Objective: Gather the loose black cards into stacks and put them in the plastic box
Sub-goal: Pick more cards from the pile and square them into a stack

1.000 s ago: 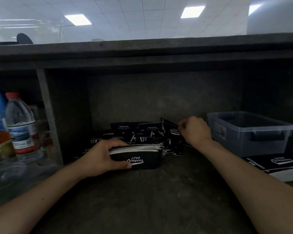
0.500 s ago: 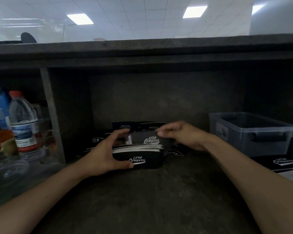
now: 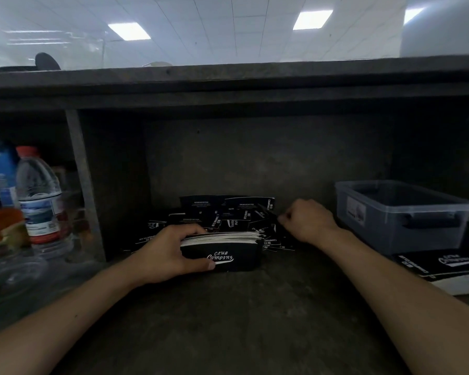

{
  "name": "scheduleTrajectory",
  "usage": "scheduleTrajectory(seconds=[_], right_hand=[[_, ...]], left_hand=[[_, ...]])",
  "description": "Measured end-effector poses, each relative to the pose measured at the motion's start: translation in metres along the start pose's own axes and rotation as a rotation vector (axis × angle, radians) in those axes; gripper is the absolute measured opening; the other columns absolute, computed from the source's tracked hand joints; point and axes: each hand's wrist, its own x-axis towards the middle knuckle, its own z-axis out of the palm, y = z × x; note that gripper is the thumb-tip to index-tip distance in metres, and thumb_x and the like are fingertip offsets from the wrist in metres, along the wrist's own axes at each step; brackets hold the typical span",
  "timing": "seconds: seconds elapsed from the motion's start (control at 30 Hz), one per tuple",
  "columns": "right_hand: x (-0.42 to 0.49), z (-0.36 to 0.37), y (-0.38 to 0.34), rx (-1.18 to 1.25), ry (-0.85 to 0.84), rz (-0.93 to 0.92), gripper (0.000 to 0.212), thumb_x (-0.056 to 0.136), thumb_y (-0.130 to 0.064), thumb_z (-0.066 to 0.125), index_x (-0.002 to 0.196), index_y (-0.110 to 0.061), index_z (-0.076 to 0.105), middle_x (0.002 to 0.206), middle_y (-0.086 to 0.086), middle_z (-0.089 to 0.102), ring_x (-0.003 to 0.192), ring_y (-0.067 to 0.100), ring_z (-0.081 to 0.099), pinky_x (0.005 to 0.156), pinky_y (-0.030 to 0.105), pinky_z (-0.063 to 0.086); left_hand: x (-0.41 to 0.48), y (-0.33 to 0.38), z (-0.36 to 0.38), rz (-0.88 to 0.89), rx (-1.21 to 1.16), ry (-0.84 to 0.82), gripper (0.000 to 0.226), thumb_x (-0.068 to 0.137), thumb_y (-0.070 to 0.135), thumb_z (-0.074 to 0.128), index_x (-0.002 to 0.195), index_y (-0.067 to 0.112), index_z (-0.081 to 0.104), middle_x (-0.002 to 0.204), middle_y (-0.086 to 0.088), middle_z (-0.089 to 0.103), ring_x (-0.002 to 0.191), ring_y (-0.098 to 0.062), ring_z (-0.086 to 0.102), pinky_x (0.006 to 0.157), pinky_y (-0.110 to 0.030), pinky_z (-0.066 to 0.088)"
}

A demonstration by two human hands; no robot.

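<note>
Head view shows the left hand (image 3: 171,253) wrapping thumb and fingers round the stack of black cards (image 3: 228,255) just before the loose pile (image 3: 222,215), left of the plastic box (image 3: 390,226), while the right hand (image 3: 309,223) curls at the pile's edge, its hold unclear; these thin, slick cards likely want squeezing across both faces.

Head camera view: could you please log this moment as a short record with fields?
left hand: grips a stack of black cards standing on edge on the shelf
right hand: fingers curled at the right edge of the loose cards; unclear whether it pinches one
loose cards: scattered heap behind the stack, against the back wall
plastic box: lid off, to the right of the heap, untouched by either hand
water bottle: upright in the left compartment
</note>
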Motion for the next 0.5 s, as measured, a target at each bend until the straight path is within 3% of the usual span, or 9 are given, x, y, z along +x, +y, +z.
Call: scheduleTrajectory(seconds=[0.1, 0.17, 0.2, 0.27, 0.37, 0.43, 0.5], right_hand=[[0.0, -0.008, 0.006, 0.027, 0.251, 0.071, 0.025, 0.095, -0.032, 0.054, 0.081, -0.016, 0.068, 0.091, 0.008, 0.068, 0.062, 0.019, 0.054, 0.053, 0.024, 0.032], [-0.001, -0.016, 0.006, 0.247, 0.303, -0.031, 0.018, 0.096, -0.027, 0.059, 0.086, -0.025, 0.074, 0.085, -0.007, 0.067, 0.065, 0.011, 0.054, 0.056, 0.026, 0.041], [0.0, -0.019, 0.005, 0.471, 0.234, -0.123, 0.013, 0.095, -0.025, 0.065, 0.09, -0.027, 0.076, 0.085, -0.013, 0.068, 0.072, 0.008, 0.061, 0.067, 0.028, 0.049], [-0.006, -0.021, -0.005, 0.846, -0.068, -0.279, 0.006, 0.088, -0.022, 0.073, 0.092, -0.025, 0.078, 0.088, -0.014, 0.075, 0.083, 0.001, 0.068, 0.079, 0.025, 0.051], [-0.015, -0.014, -0.02, 0.947, -0.543, -0.291, 0.015, 0.096, -0.03, 0.062, 0.101, -0.024, 0.075, 0.102, -0.004, 0.077, 0.096, 0.007, 0.071, 0.078, 0.024, 0.055], [-0.014, -0.007, -0.023, 1.02, -0.574, -0.22, 0.024, 0.104, -0.027, 0.047, 0.108, -0.018, 0.07, 0.106, 0.0, 0.076, 0.102, 0.013, 0.07, 0.085, 0.029, 0.054], [-0.012, 0.001, -0.02, 0.924, -0.461, -0.214, 0.025, 0.106, -0.018, 0.043, 0.115, -0.018, 0.067, 0.112, -0.005, 0.074, 0.105, 0.007, 0.067, 0.085, 0.022, 0.048]], left_hand=[[0.0, 0.0, 0.0, -0.013, 0.01, 0.001, 0.041, 0.071, 0.033, 0.089, 0.106, 0.031, 0.069, 0.106, 0.013, 0.074, 0.098, -0.004, 0.07, 0.087, -0.02, 0.055], [0.0, 0.0, 0.001, -0.023, 0.049, 0.017, 0.056, 0.069, 0.036, 0.09, 0.118, 0.035, 0.063, 0.112, 0.017, 0.07, 0.105, 0.001, 0.066, 0.092, -0.016, 0.052], [0.0, 0.0, 0.0, -0.025, 0.071, 0.032, 0.066, 0.068, 0.038, 0.09, 0.126, 0.038, 0.058, 0.116, 0.02, 0.067, 0.109, 0.005, 0.063, 0.095, -0.015, 0.05], [0.0, -0.001, 0.0, -0.027, 0.081, 0.05, 0.087, 0.064, 0.043, 0.09, 0.139, 0.039, 0.045, 0.125, 0.023, 0.06, 0.115, 0.01, 0.056, 0.098, -0.012, 0.047], [-0.001, 0.001, -0.002, -0.021, 0.046, 0.037, 0.095, 0.063, 0.044, 0.09, 0.143, 0.042, 0.039, 0.127, 0.027, 0.058, 0.118, 0.008, 0.055, 0.095, -0.011, 0.047], [-0.001, 0.002, -0.002, 0.014, 0.044, 0.015, 0.075, 0.068, 0.036, 0.09, 0.132, 0.04, 0.052, 0.122, 0.026, 0.062, 0.113, 0.005, 0.061, 0.091, -0.011, 0.05], [0.0, 0.002, -0.001, 0.03, 0.053, 0.02, 0.052, 0.07, 0.031, 0.089, 0.116, 0.034, 0.064, 0.114, 0.019, 0.069, 0.103, 0.0, 0.067, 0.087, -0.016, 0.054]])
